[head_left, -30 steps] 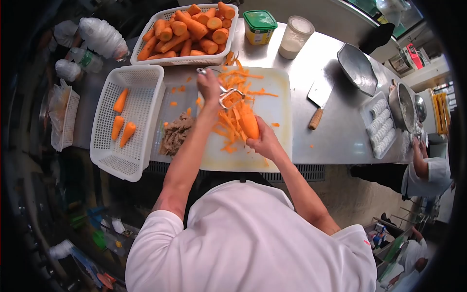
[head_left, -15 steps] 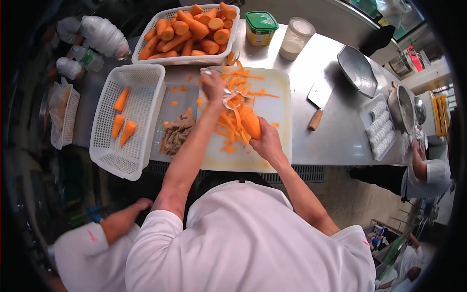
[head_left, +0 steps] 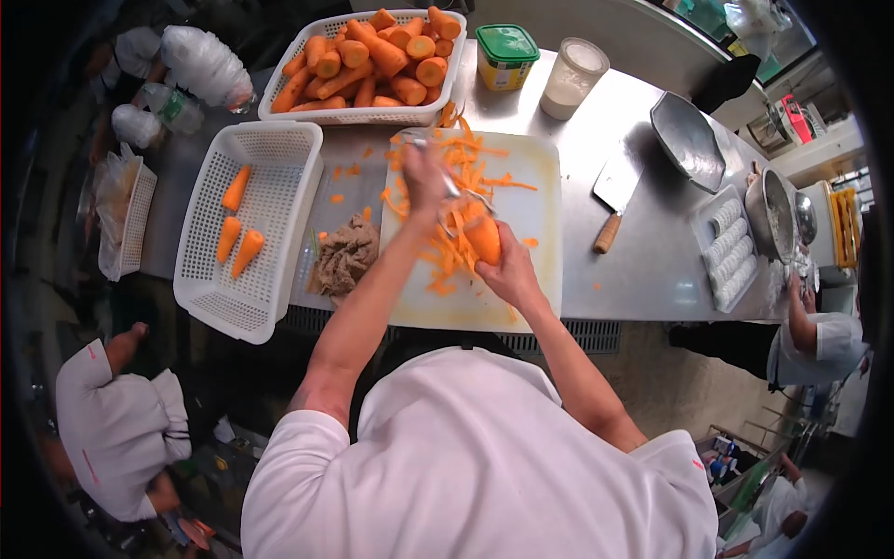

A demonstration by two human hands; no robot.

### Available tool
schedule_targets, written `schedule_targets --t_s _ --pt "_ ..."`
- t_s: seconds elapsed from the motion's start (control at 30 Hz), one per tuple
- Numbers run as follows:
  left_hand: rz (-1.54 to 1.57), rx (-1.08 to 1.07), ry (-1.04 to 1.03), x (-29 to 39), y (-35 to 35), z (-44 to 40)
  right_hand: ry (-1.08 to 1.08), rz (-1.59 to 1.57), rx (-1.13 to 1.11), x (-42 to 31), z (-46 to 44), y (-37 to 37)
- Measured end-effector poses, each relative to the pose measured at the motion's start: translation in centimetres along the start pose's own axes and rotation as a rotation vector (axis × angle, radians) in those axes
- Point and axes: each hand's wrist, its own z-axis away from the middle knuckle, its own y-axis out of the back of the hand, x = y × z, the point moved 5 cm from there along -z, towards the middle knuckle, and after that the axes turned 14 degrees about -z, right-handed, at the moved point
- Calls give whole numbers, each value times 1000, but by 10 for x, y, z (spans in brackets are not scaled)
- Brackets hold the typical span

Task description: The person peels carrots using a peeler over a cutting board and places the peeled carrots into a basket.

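Kitchen: a steel tabletop (head_left: 643,279), one co-worker (head_left: 116,419) off to the left and another (head_left: 824,349) at the far right.
Cutting board (head_left: 533,298): white, along the tabletop's near edge, orange peelings (head_left: 466,149) strewn mostly over its left half.
Carrot in hand (head_left: 483,239): above the middle of the board, long axis slanting from far left to near right.
Right hand (head_left: 510,268): thumb and fingers pinching the carrot's near-right end; the nearer hand to it.
Left hand (head_left: 426,182): blurred, wrapped round a peeler (head_left: 453,188), over the board's far-left quarter.
Peeler to carrot: the head sits by the carrot's far-left end; blur hides whether they touch.
Heaped basket (head_left: 363,115): tabletop's far edge, full of carrots.
Second basket (head_left: 244,317): left of the board, three small carrots (head_left: 249,253) inside.
Cleaver (head_left: 618,184): right of the board, handle toward the near edge.
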Motion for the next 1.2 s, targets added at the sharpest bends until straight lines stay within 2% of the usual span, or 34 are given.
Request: schedule_targets --t_s 0.07,0.1,0.13,0.2,0.23,0.27,0.33,0.4,0.47,0.53,0.6,0.67,0.73,0.8,0.87,0.9,0.93,1.0,1.03,1.07,1.13,1.17,1.2 --pt "-90 -212 -112 2 -21 17 56 91 44 -5 -3 -1" --pt "-187 -117 -122 -8 -12 -8 89 126 52 -6 -2 -1" --pt "-185 -117 -120 -23 -6 -20 120 160 66 -6 0 0" --pt "73 40 96 -12 12 -31 170 205 81 -12 2 5" --pt "19 -52 -6 1 3 -14 205 243 87 -14 5 4" --pt "11 -49 4 -4 -5 -2 195 239 79 -11 8 0" --pt "-148 -125 -109 -7 -21 4 168 321 65 -9 1 -6" --pt "-256 -65 -123 -30 -3 -36 217 277 79 -8 5 -2" --pt "-68 129 87 -31 22 -55 275 232 104 -15 2 10" --pt "-10 97 29 -13 24 -47 -186 -713 -61 0 7 7" --pt "57 81 -35 4 22 -28 -220 -700 -48 2 2 4" --pt "103 -135 -68 13 -5 4 -246 -682 -39 3 -2 -2" --pt "46 -111 -62 -2 -8 -9 112 99 64 -8 -3 -3" --pt "-16 -97 -49 -11 -1 -24 163 112 60 -3 2 -5" --pt "145 63 111 -15 27 -48 285 232 104 -6 4 -1" --pt "36 63 5 1 19 -30 285 229 104 -6 1 -2" --pt "28 66 12 6 13 -7 222 288 111 -2 -1 -4" --pt "-110 -232 -84 14 -13 20 167 354 107 -2 -5 -8" --pt "-115 -105 -90 0 -10 -3 208 359 113 -8 -4 -8" --pt "-112 -106 -87 -6 -3 -15 246 363 127 -13 -2 -7" --pt "54 55 67 -13 18 -38 272 390 147 -23 1 -1" --pt "-6 4 -3 -1 13 -27 288 408 161 -25 2 -1" --pt "-16 2 9 -4 6 -9 273 404 156 -19 4 -4"
